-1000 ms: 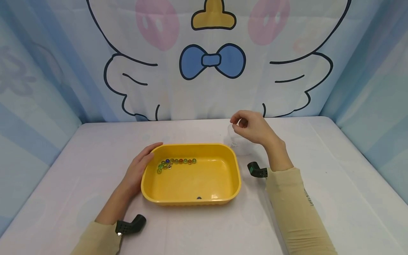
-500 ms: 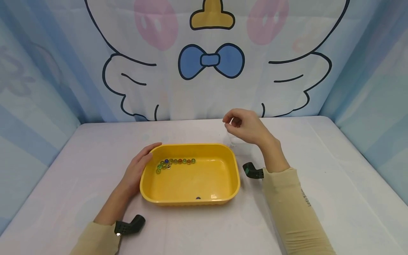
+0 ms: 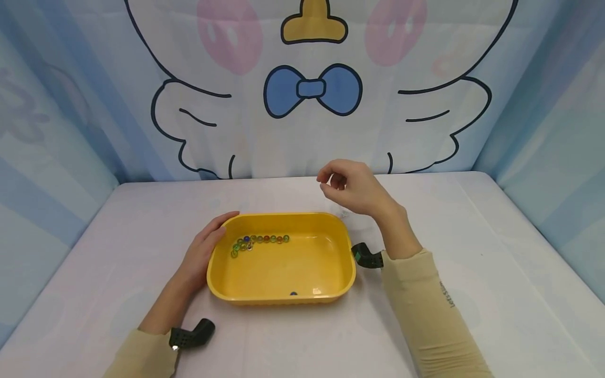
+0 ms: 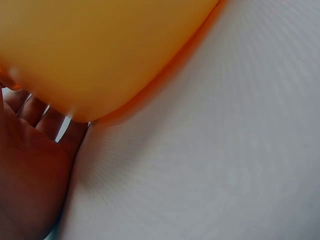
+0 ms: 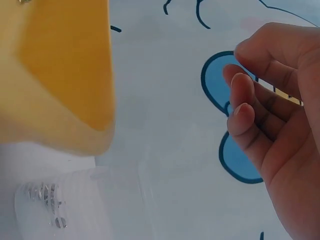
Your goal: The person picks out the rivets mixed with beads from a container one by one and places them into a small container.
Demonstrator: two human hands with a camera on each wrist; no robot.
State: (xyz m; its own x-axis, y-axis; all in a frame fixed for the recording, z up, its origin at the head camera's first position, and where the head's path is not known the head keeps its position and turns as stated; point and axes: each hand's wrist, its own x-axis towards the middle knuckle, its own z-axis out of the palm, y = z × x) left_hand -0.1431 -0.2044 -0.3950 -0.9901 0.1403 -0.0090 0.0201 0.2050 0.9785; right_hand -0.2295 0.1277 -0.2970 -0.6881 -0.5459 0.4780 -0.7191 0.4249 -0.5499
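Observation:
A yellow plastic basin (image 3: pixel 293 270) stands on the table with several small glass marbles (image 3: pixel 267 239) along its back left, green, amber, red and blue. One dark blue marble (image 3: pixel 293 293) lies by the front wall. My left hand (image 3: pixel 200 254) rests against the basin's left side, fingers extended along its outer wall. My right hand (image 3: pixel 352 186) is raised behind the basin's back right corner, fingers loosely curled, with nothing visible between thumb and fingertips. Below it, a clear container (image 5: pixel 65 205) holding small round bits shows in the right wrist view; the head view barely shows it.
The table (image 3: pixel 472 294) has a pale cloth and extends to both sides of the basin. A printed curtain (image 3: pixel 312 142) hangs behind its back edge, with side curtains left and right. A black wrist camera (image 3: pixel 367 256) appears close to the basin's right rim.
My right hand has moved left, from over the clear container toward the basin's back right corner. My left hand, the basin and the marbles stay in place.

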